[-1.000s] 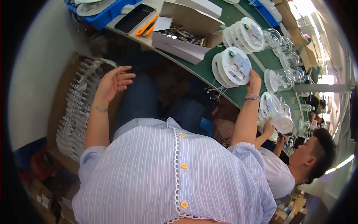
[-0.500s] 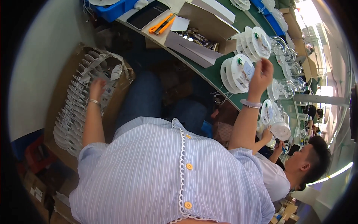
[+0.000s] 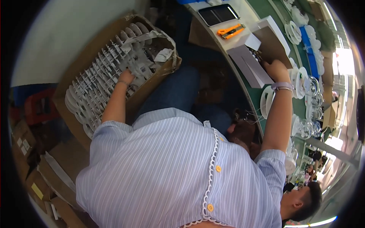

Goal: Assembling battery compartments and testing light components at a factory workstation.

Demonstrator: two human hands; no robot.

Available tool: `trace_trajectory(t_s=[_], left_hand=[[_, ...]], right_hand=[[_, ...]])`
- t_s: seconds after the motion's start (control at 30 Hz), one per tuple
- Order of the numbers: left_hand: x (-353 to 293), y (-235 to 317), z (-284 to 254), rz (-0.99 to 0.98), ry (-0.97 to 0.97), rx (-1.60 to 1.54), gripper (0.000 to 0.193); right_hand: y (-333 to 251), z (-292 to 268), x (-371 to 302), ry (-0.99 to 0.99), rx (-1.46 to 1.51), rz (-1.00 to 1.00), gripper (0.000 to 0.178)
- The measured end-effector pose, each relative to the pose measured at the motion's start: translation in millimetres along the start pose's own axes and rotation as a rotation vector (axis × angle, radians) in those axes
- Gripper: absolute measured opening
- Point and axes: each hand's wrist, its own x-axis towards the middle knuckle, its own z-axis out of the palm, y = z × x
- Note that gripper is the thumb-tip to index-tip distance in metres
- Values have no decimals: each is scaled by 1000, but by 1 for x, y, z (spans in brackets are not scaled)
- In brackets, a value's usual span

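My left hand [image 3: 126, 77] is down in a large cardboard box [image 3: 131, 19], beside packed rows of white round discs [image 3: 98, 74]. Its fingers look curled, and whatever they may hold is too small to make out. At the right, my right hand [image 3: 276, 71] reaches over the near wall into a white carton [image 3: 247, 64]. The carton holds small cylinders that look like batteries [image 3: 254, 54]. My right fingertips are hidden inside it. White disc assemblies [image 3: 267, 100] with thin wires stand on the green bench next to my right forearm.
An orange utility knife [image 3: 230, 31] and a dark-screened tablet or phone [image 3: 218, 15] lie on the bench behind the carton. Clear domed units [image 3: 304, 127] stand farther right. A co-worker [image 3: 300, 201] sits at lower right. A red crate [image 3: 40, 107] is at the left.
My right hand has gone from above the white disc assemblies into the carton. My left hand stays within the cardboard box, now lower beside the discs. The whole view has turned.
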Motion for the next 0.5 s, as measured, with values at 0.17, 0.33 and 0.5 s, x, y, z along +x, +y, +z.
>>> trace_trajectory(t_s=[0.17,0.33,0.5], left_hand=[[18,-31,18,-2,0,-65,35],[-10,6,-2,-62,545,72,29],[-6,-13,-17,-255,680,77,23]], right_hand=[[-5,2,0,-68,215,53,57],[7,20,-2,99,417,-49,37],[22,29,-4,120,572,-112,34]])
